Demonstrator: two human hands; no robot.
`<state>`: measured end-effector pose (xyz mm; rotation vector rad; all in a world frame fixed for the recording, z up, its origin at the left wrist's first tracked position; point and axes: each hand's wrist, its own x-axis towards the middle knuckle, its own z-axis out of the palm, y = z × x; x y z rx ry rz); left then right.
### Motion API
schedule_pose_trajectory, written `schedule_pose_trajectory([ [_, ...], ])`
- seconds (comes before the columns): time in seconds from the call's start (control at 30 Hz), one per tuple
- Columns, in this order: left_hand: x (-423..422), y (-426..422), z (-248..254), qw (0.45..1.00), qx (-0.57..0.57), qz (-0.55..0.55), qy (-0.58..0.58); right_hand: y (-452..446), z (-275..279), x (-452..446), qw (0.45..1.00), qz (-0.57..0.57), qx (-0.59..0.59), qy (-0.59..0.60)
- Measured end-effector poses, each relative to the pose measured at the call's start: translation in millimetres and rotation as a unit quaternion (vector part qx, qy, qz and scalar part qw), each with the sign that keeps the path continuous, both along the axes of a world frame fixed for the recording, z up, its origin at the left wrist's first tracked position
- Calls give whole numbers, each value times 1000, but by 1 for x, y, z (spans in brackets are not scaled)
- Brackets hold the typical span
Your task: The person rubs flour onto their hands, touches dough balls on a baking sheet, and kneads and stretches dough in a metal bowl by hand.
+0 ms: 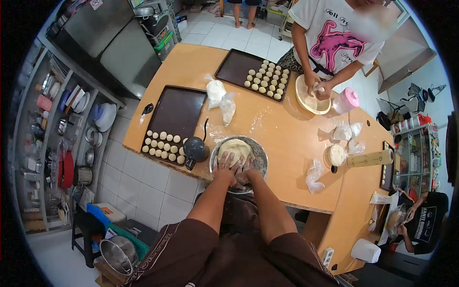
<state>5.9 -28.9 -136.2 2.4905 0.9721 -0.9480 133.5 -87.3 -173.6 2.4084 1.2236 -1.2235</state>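
A large pale lump of dough (235, 146) fills much of a metal bowl (263, 160) at the table's near edge. My left hand (224, 167) presses on the near left side of the dough, fingers spread. Beside it, my right hand (243, 169) lies on the near right side, its fingers also stretched out over the dough. Left of the bowl stands a dark round kettle-like vessel (195, 149) with a thin curved spout. Further left is a dark tray (178, 107) with rows of small dough balls (163, 145) at its near end.
Bags of white powder (216, 92) lie beyond the bowl. A second tray (234, 64) holds several dough balls. Across the table a person (334, 43) works in a cream bowl (299, 93) beside a pink-lidded container (349, 98). Another person (428, 222) is at the right.
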Motion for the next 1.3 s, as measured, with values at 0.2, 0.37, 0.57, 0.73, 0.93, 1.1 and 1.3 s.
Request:
schedule_pose_trajectory([
  [0.2, -9, -1, -7, 998, 20, -36, -39, 3, -8, 2, 997, 7, -35, 65],
  [0.37, -8, -1, 15, 999, 0, -52, -15, 4, -12, 3, 996, 0, -51, 78],
  [0.57, -6, -4, 31, 996, 26, -81, 27, 11, 59, -4, 999, 30, -36, 23],
  [0.73, -9, -6, 35, 998, 18, -59, -17, 9, 5, -3, 995, 68, -20, 67],
  [0.93, -15, -3, 51, 996, -17, -43, -71, -5, -37, 3, 986, 98, 3, 133],
  [1.1, -22, -4, 59, 988, -33, -22, -151, -7, -46, -1, 986, 115, 44, 116],
  [1.3, -40, 0, 72, 931, -31, -2, -363, -10, 20, -15, 990, 104, 85, 38],
])
